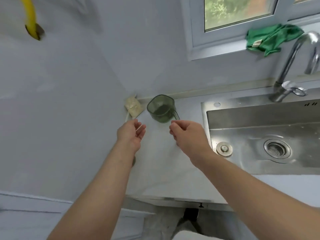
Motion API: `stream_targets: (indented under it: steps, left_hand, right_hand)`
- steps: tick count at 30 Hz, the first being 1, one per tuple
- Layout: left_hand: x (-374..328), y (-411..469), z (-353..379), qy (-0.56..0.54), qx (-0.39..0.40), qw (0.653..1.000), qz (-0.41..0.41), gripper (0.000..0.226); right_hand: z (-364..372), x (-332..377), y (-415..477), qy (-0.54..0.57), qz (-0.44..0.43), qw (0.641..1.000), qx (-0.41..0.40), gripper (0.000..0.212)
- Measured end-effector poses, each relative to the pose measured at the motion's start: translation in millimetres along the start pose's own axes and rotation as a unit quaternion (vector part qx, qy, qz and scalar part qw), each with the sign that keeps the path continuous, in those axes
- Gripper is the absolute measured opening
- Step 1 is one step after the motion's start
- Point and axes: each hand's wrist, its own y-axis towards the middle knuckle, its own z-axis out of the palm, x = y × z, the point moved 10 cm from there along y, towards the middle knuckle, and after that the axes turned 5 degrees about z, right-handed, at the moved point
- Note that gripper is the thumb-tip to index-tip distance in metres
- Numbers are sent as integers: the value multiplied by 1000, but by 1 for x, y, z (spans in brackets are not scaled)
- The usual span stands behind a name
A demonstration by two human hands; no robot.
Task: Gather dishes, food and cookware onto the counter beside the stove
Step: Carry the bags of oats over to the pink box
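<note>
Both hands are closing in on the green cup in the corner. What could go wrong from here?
1. The green cup looks partly filled, and the right hand's curled fingers are only at its thin handle: a weak pinch could tip and spill it.
2. The open left hand is near the beige item by the wall and may nudge it.

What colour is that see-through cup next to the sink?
Green: a dark, see-through green. The cup shows best in the head view, the only one here.
</note>
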Motion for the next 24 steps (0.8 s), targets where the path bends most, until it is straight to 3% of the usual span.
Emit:
stream_targets:
  steps: [4,6,9,12,14,18,21,24]
  left_hand:
    - [-12,112,23,128,0,992,-4,12]
    - [-34,165,36,244,-1,968,57,13]
    - [-71,221,71,524,27,831,186,41]
    - [-79,266,97,658,67,722,204,54]
    - [-81,288,103,707,74,674,201,60]
    - [-85,317,111,726,55,645,231,64]
    - [-104,326,109,701,-14,658,274,57]
    - [-109,330,112,728,-14,622,289,47]
  right_hand:
    - [40,20,58,-84,-3,996,-9,28]
    - [64,27,83,-131,4,991,6,37]
    - [92,40,114,-193,-4,981,30,42]
    - [109,48,138,-199,-3,980,33,43]
    - [112,48,150,-197,2,980,22,41]
    - [115,42,168,-175,19,984,19,41]
    - [110,39,173,-164,17,986,8,45]
    - [103,35,175,-151,28,988,-6,46]
